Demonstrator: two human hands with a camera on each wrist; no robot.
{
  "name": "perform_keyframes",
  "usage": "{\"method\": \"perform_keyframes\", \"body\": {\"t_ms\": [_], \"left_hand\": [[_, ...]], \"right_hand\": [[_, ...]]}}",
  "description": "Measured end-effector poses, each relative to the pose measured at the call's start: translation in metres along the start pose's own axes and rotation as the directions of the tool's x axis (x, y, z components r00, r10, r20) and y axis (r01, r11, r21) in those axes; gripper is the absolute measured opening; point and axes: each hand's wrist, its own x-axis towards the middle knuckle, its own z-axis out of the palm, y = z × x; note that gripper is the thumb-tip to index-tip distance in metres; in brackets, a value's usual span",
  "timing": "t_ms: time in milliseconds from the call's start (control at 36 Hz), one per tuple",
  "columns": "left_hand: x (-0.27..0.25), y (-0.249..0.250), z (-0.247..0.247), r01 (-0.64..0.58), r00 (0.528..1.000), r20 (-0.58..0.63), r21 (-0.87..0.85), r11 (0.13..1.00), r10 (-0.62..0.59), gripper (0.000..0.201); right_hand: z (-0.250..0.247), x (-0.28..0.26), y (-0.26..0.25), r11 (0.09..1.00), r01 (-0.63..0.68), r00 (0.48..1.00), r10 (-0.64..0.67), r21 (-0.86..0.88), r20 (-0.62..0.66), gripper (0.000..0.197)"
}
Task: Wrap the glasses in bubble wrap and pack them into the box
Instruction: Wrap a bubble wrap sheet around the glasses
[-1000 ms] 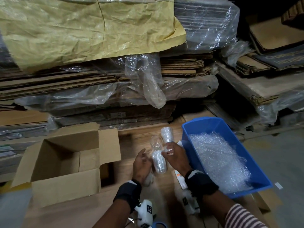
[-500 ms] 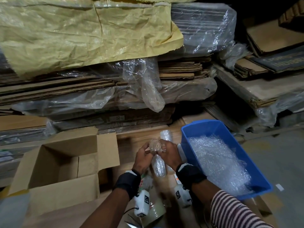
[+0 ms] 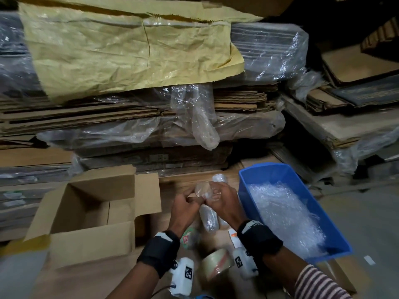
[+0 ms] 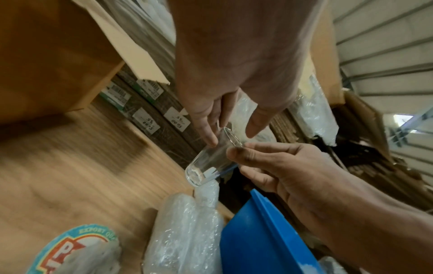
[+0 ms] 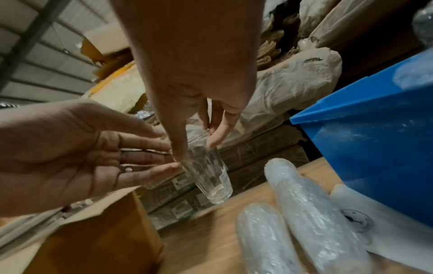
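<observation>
Brown packing tape, a translucent roll (image 3: 217, 263), lay nearest the person on the pale wooden surface (image 5: 225, 239), with a printed label roll (image 3: 187, 237) just beyond it. Next came two bubble-wrapped bundles (image 3: 209, 219), lying side by side and touching, beside the blue plastic tub (image 3: 269, 171) heaped with loose bubble wrap (image 3: 282, 214).

Above those bundles both hands met on a bare, clear drinking glass (image 4: 212, 159), held clear of the surface and tilted, its thick base down and away from the person. The right hand (image 3: 224, 201) had the grip: thumb on one side of the wall near the rim, fingers curled on the other, pinching it. The left hand (image 3: 183, 207) was spread and relaxed, its straight fingertips (image 4: 212, 140) only touching the upper wall near the rim.

To my eye the risk lay in that thin hold. Smooth glass pinched high up could swivel or slip, and it would land on the wrapped bundles below or on the hard surface. A clumsy handover between hands could do the same.

Further left stood the open brown cardboard box (image 3: 86, 212), flaps up, nothing visible inside from the head view. Behind everything rose stacks of flattened cardboard (image 3: 108, 121) under clear plastic sheeting and a crumpled yellow sack (image 3: 121, 46).
</observation>
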Motion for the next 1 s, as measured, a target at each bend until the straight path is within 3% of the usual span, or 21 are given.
{"method": "perform_keyframes", "body": {"t_ms": [194,333,528,694,806,1000], "left_hand": [[-0.034,0.014,-0.031,-0.118,0.987,-0.099,0.105,0.988,0.128,0.041],[-0.068,0.017,-0.062,-0.162,0.982,-0.075,0.117,0.980,0.172,0.043],[-0.115,0.010,-0.108,-0.126,0.992,-0.004,0.118,0.985,0.127,0.035],[-0.149,-0.013,-0.141,-0.057,0.998,-0.004,0.196,0.979,0.059,0.030],[-0.168,-0.029,-0.155,0.025,1.000,-0.023,0.185,0.982,-0.021,0.026],[-0.192,-0.070,-0.173,0.144,0.989,-0.010,0.143,0.979,-0.144,0.034]], "right_hand": [[-0.002,-0.021,-0.029,0.993,-0.039,0.999,0.037,0.114,0.022,0.057],[-0.002,-0.045,-0.046,0.991,-0.038,0.993,0.023,0.128,0.114,0.062],[0.014,-0.091,-0.072,0.995,0.012,0.977,-0.033,0.101,0.212,0.077],[0.039,-0.126,-0.087,0.994,0.067,0.951,-0.088,0.081,0.297,0.071],[0.058,-0.146,-0.092,0.997,0.040,0.928,-0.062,0.067,0.368,0.053],[0.100,-0.171,-0.085,1.000,0.001,0.886,-0.003,0.003,0.463,0.066]]}}
